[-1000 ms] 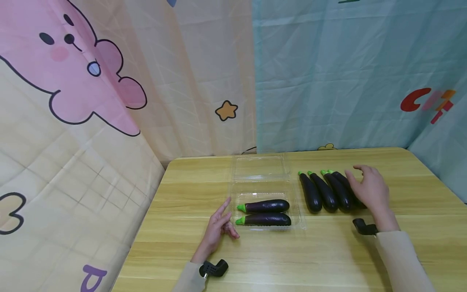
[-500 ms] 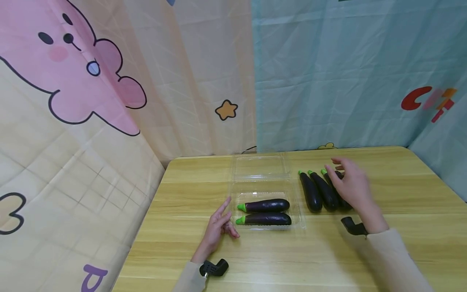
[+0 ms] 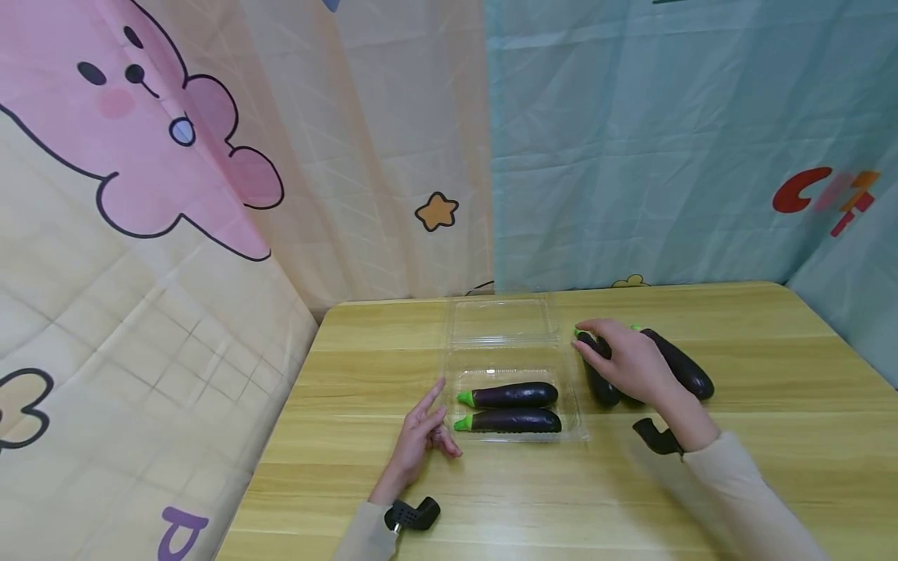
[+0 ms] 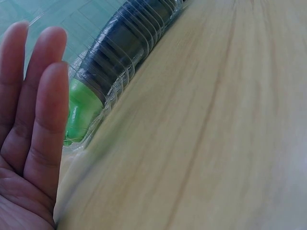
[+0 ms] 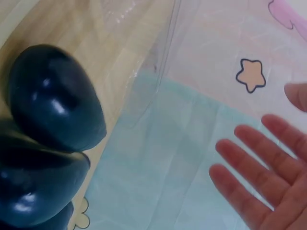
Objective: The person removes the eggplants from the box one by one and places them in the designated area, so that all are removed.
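Observation:
My left hand (image 3: 417, 444) rests beside a clear plastic clamshell container (image 3: 575, 421), its fingers extended at the left side. Two dark eggplants with green stems, an upper one (image 3: 515, 396) and a lower one (image 3: 515, 421), lie in it. In the left wrist view, my fingers (image 4: 48, 110) stand close to the green stem end (image 4: 79, 112) behind ribbed plastic. My right hand (image 3: 634, 362) hovers over a row of loose eggplants, fingers spread and holding nothing. It hides the middle ones; the leftmost eggplant (image 3: 596, 382) and rightmost eggplant (image 3: 684, 365) show. Rounded eggplant ends (image 5: 55, 96) fill the right wrist view's left.
The container's transparent lid (image 3: 501, 319) lies folded back toward the rear edge of the wooden table (image 3: 505, 499). Printed cloth (image 3: 631, 156) hangs behind the table, with more cloth (image 3: 140, 335) along the left side.
My right hand has moved left across the row, from the rightmost eggplant to above the left ones, uncovering the rightmost. The left hand and the eggplants have stayed put.

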`<state>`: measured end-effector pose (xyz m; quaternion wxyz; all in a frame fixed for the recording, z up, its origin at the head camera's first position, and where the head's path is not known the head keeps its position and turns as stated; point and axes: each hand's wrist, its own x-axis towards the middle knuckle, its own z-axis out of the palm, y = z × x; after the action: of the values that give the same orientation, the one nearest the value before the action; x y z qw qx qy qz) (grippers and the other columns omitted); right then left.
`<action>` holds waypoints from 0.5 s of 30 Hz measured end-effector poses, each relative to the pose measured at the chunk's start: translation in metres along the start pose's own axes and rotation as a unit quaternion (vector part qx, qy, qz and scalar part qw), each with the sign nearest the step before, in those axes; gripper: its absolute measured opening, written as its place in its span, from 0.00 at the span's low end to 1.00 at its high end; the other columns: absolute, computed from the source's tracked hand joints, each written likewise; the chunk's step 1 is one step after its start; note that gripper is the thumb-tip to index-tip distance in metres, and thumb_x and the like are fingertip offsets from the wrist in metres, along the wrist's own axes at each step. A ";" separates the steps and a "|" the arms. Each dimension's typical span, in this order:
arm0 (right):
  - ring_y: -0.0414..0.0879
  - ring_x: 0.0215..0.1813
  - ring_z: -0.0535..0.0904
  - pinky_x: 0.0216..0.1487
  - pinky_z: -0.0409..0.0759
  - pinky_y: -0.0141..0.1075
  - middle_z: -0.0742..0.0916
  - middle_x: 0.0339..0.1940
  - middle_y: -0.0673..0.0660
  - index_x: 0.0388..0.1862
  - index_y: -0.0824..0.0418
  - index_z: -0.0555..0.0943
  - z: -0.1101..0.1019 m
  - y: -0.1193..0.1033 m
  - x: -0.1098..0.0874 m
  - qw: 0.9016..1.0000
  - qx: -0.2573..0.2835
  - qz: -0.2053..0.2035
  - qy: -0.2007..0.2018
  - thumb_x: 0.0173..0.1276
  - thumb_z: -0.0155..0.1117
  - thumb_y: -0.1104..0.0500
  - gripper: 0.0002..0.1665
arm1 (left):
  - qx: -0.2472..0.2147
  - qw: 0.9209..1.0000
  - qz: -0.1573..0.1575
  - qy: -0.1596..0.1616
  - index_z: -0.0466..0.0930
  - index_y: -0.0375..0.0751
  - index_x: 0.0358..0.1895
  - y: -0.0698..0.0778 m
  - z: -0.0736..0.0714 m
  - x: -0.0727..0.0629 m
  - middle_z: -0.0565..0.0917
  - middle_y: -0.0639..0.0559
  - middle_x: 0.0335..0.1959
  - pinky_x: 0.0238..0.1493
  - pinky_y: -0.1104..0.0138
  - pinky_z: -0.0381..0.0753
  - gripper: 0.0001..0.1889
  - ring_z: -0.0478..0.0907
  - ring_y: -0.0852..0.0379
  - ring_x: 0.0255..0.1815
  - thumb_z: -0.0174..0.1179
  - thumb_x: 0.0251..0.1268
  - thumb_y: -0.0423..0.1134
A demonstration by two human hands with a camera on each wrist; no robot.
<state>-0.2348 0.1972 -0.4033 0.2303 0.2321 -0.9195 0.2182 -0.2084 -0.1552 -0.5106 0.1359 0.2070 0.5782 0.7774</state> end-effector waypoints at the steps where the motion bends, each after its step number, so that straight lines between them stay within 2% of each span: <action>1: 0.53 0.41 0.82 0.37 0.81 0.49 0.85 0.45 0.60 0.52 0.64 0.80 0.001 -0.001 0.001 1.000 0.003 -0.006 -0.016 0.67 0.64 0.55 0.19 | 0.000 1.000 0.000 0.001 0.37 0.33 0.75 0.000 0.000 0.000 0.82 0.54 0.16 0.27 0.63 0.84 0.31 0.83 0.56 0.21 0.39 0.78 0.38; 3: 0.52 0.44 0.81 0.42 0.80 0.50 0.84 0.47 0.59 0.52 0.63 0.80 0.002 -0.004 0.004 0.999 0.010 -0.019 -0.049 0.67 0.63 0.54 0.19 | -0.001 1.000 0.000 0.003 0.38 0.34 0.75 0.000 0.000 0.000 0.82 0.54 0.16 0.27 0.63 0.84 0.31 0.83 0.56 0.21 0.40 0.78 0.38; 5: 0.50 0.41 0.81 0.42 0.80 0.48 0.84 0.48 0.58 0.53 0.62 0.80 0.004 -0.008 0.006 0.996 0.020 -0.029 -0.083 0.67 0.63 0.53 0.19 | -0.002 1.000 -0.001 0.005 0.38 0.34 0.75 0.001 0.000 0.000 0.82 0.54 0.16 0.27 0.63 0.84 0.31 0.83 0.56 0.21 0.40 0.78 0.38; 8: 0.49 0.43 0.81 0.45 0.79 0.47 0.84 0.50 0.57 0.54 0.61 0.80 0.008 -0.014 0.011 0.990 0.034 -0.038 -0.131 0.68 0.63 0.51 0.20 | -0.004 1.000 -0.003 0.007 0.38 0.35 0.75 0.001 0.000 0.000 0.82 0.54 0.16 0.27 0.63 0.84 0.31 0.83 0.56 0.20 0.40 0.78 0.38; 12: 0.52 0.52 0.79 0.52 0.77 0.48 0.82 0.53 0.56 0.57 0.61 0.78 0.015 -0.024 0.019 0.980 0.046 -0.038 -0.192 0.69 0.60 0.47 0.24 | -0.004 1.000 -0.005 0.007 0.39 0.34 0.75 0.000 0.000 0.000 0.82 0.54 0.16 0.27 0.62 0.84 0.31 0.83 0.55 0.20 0.40 0.78 0.39; 15: 0.53 0.55 0.78 0.54 0.76 0.49 0.82 0.54 0.57 0.58 0.62 0.78 0.020 -0.030 0.026 0.970 0.051 -0.044 -0.235 0.69 0.59 0.45 0.26 | -0.003 1.000 -0.004 0.005 0.38 0.34 0.75 0.000 0.000 0.000 0.82 0.54 0.16 0.27 0.62 0.84 0.31 0.83 0.55 0.20 0.40 0.78 0.38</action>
<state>-0.2454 0.1548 -0.3970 0.0045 0.3281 -0.9245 0.1940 -0.2081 -0.1550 -0.5103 0.1364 0.2001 0.5771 0.7799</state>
